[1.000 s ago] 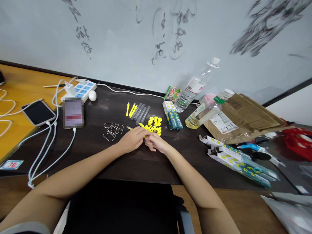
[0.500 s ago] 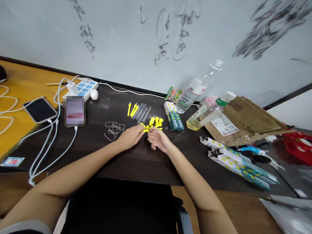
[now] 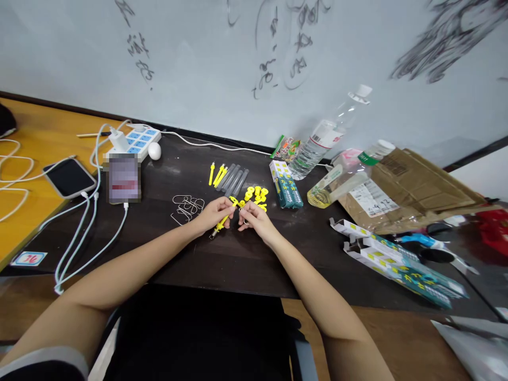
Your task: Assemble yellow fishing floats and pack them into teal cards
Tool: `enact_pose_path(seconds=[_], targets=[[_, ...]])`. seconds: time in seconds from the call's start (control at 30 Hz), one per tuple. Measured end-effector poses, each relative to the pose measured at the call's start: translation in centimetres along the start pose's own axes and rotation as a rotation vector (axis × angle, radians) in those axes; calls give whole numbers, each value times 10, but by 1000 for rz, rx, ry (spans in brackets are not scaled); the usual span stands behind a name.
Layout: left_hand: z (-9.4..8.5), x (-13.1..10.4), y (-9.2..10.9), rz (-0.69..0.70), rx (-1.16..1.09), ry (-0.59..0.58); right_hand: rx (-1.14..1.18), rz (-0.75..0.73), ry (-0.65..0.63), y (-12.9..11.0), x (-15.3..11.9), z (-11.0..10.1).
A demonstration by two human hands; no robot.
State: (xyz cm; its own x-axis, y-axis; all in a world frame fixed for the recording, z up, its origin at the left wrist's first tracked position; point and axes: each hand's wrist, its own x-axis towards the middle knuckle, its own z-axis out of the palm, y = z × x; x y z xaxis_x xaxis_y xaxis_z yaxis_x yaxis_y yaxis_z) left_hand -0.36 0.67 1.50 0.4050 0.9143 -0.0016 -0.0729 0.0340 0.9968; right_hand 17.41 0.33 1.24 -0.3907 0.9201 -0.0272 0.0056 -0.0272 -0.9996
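Observation:
My left hand is closed on a slim yellow plastic stick with a metal tip pointing down toward me; its yellow upper end shows above the fingers. Close beside it, my right hand pinches a thin, curved metal wire piece, partly hidden by the fingers. Just beyond the hands lie small yellow plastic caps in a loose cluster. Clear plastic tubes rest side by side behind them, with thin yellow sticks to their left. Bent metal wire hooks are piled left of my left hand.
Small boxes, a water bottle and a bottle of yellowish liquid stand at right. Opened boxes and a brown parcel lie farther right. Phones, charging cables and a power strip occupy the left.
The yellow stick with its metal tip now shows below my left hand, where it was not visible before. My right hand's fingers have turned into a pinch. The view has shifted slightly.

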Motion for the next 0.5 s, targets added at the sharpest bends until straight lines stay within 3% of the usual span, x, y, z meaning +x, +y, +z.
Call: enact_pose_path(seconds=[0.13, 0.5], targets=[[1, -1, 1, -12, -12, 4, -85, -89, 64, 2, 2, -2], [3, 1, -2, -18, -35, -32, 105, 5, 22, 1, 0, 0]])
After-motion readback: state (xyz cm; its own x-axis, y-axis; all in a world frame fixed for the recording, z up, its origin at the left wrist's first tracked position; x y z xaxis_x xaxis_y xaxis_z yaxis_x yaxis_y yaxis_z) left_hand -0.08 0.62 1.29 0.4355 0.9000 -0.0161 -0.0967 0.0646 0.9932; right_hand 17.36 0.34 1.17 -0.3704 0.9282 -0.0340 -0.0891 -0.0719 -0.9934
